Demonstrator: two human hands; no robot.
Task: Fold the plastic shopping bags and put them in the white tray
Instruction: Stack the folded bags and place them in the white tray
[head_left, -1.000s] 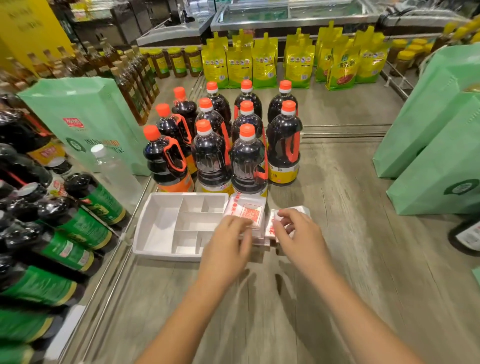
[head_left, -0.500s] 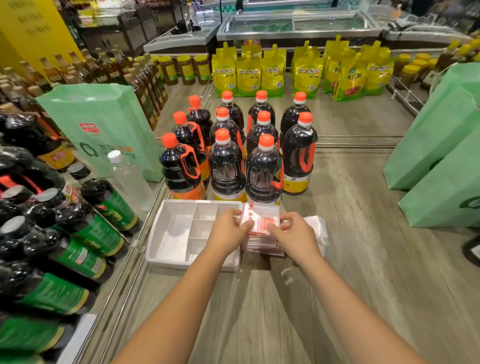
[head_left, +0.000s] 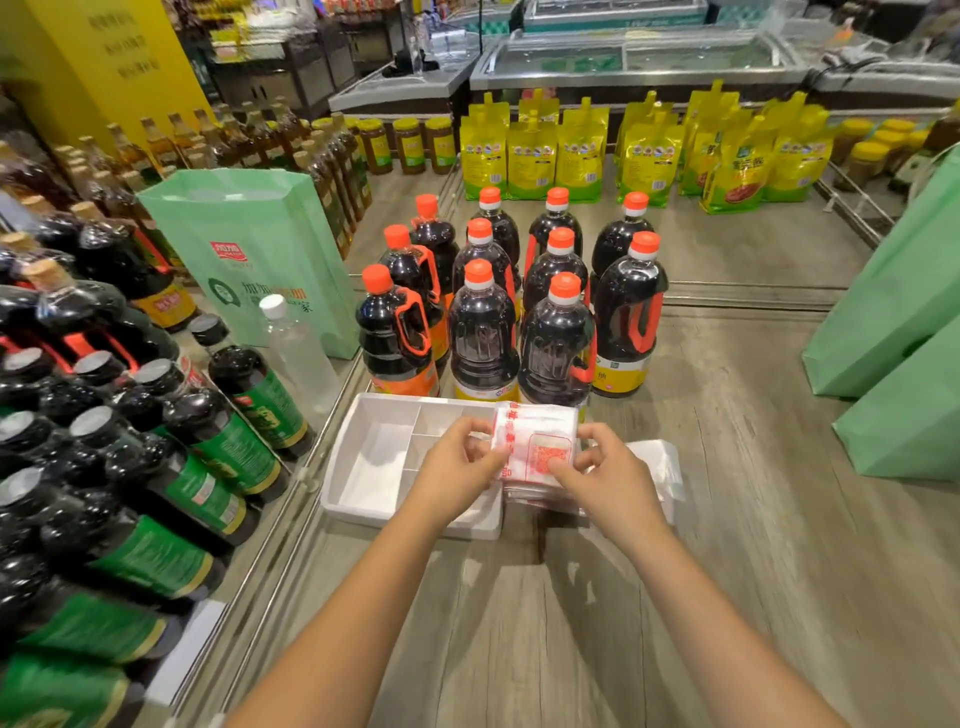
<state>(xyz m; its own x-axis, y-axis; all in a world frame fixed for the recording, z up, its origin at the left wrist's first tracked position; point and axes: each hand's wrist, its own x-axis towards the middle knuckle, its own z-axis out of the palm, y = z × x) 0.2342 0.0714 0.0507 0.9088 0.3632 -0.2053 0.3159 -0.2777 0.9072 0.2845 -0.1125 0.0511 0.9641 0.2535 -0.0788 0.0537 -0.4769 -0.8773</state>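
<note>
1. Shop counter (head_left: 727, 571), grey wood grain, goods standing round it.
2. Folded plastic bag (head_left: 537, 447): small translucent white rectangle with red print, a column of characters down its left side and a red-framed square low on the right. It lies on top of a pile of bags (head_left: 657, 467), just right of the white tray (head_left: 374, 467).
3. Left hand (head_left: 457, 478) pinches the bag's left edge, over the tray's right side. Right hand (head_left: 610, 478) pinches the right edge, thumb on the printed face. The hands are apart with the bag between them.
4. Tray is divided into compartments and touches the pile.
5. Sauce bottles (head_left: 483, 338), dark with orange caps, stand just behind; green bags (head_left: 893, 322) stand well to the right.
6. One second ago the right hand was on the pale pile, right of the printed bag; now it is on the bag itself. Grip matches half a second ago.
</note>
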